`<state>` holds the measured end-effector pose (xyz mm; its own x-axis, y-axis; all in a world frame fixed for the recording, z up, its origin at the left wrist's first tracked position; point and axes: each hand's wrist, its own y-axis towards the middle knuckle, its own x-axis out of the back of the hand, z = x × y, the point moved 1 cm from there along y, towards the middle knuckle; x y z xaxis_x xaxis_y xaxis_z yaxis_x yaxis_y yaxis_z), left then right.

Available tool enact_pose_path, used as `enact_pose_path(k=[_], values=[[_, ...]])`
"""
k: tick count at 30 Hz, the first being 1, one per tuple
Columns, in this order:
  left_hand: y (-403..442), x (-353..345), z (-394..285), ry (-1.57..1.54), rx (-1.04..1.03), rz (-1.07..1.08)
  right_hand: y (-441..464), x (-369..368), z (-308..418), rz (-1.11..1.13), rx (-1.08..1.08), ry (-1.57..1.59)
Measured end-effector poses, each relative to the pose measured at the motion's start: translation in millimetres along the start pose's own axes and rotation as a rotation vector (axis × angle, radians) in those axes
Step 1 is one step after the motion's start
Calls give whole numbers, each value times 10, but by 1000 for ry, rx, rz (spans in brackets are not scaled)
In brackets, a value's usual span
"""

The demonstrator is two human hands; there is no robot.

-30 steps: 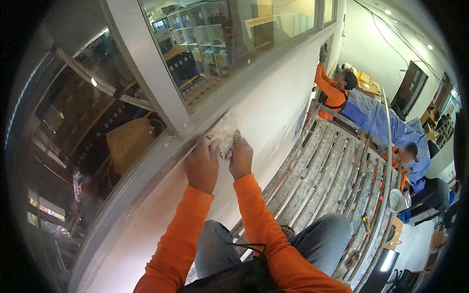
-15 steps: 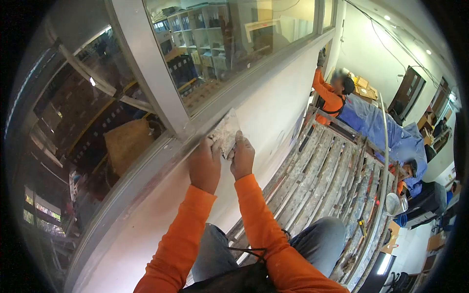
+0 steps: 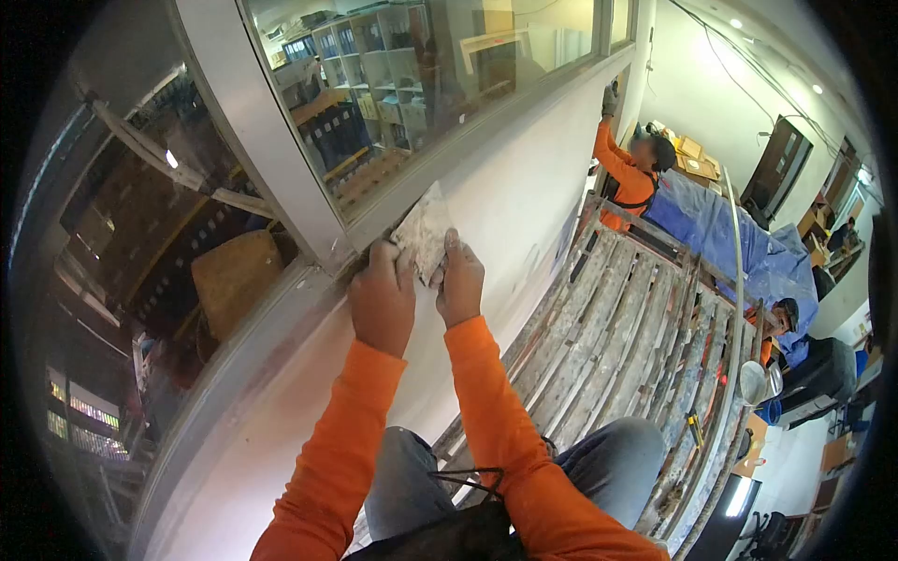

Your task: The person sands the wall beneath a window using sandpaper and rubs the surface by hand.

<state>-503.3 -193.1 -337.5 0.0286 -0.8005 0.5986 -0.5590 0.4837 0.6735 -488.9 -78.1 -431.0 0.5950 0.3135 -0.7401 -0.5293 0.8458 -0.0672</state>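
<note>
A flat, pointed putty scraper [image 3: 428, 224], pale and smeared with dried filler, is held up against the wall just under the window frame. My left hand [image 3: 382, 294] is closed on its lower left edge, with the fingertips reaching the frame's lower rail. On the lower right edge, my right hand [image 3: 461, 280] pinches it between thumb and fingers. Its tip points upward along the joint between the grey window frame [image 3: 281, 178] and the white wall panel [image 3: 510, 201]. Any handle is hidden by the hands or absent from view.
I sit on a slatted, paint-splashed scaffold platform [image 3: 608, 309] with a side rail [image 3: 734, 243]. A yellow-handled tool [image 3: 694, 430] lies on the slats. A metal pail [image 3: 752, 383] is by the rail. A co-worker in orange [image 3: 636, 178] reaches up at the far end; blue sheeting [image 3: 730, 243] lies behind.
Both hands and the scraper appear slightly higher and further left, and more of the scraper's pale face shows. The grip stays the same. The whole view has shifted a little.
</note>
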Motion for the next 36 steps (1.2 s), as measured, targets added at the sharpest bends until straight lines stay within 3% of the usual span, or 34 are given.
enact_pose_path(k=[3,4,5,7,10,13,15,17,18,19,21,23,24,27,31,34,36], values=[[22,-323,108,182,-61,7,125,130,-94,-21,-11,33],[-24,-418,157,216,-192,-126,153,232,-175,-49,-38,52],[-63,-397,163,217,-190,-131,126,271,-199,-78,-65,70],[-76,-377,146,157,-8,69,91,275,-186,-41,-45,62],[48,-242,103,51,-147,-63,158,117,-12,1,-4,66],[158,-424,61,99,-2,85,579,531,-417,69,105,-22],[71,-653,142,151,-50,100,596,660,-502,132,201,-107],[73,-687,123,201,-112,99,327,518,-193,-77,-43,84],[34,-591,59,145,-120,15,314,527,-105,-12,-94,26],[29,-495,-2,88,-127,-65,268,404,-7,-19,-88,29],[75,-302,-55,-33,-35,15,156,68,180,9,31,71],[179,-229,-74,-60,106,154,201,57,190,26,-22,76],[180,-334,-30,36,-30,64,241,83,138,-11,-19,87],[132,-627,113,145,-128,-4,311,317,-54,-13,-57,103],[53,-317,-2,56,-34,42,177,83,166,-29,-19,57],[159,-259,-44,-25,-72,24,247,55,189,16,-22,75],[226,-452,-84,88,1,79,362,185,87,-14,-40,96]])
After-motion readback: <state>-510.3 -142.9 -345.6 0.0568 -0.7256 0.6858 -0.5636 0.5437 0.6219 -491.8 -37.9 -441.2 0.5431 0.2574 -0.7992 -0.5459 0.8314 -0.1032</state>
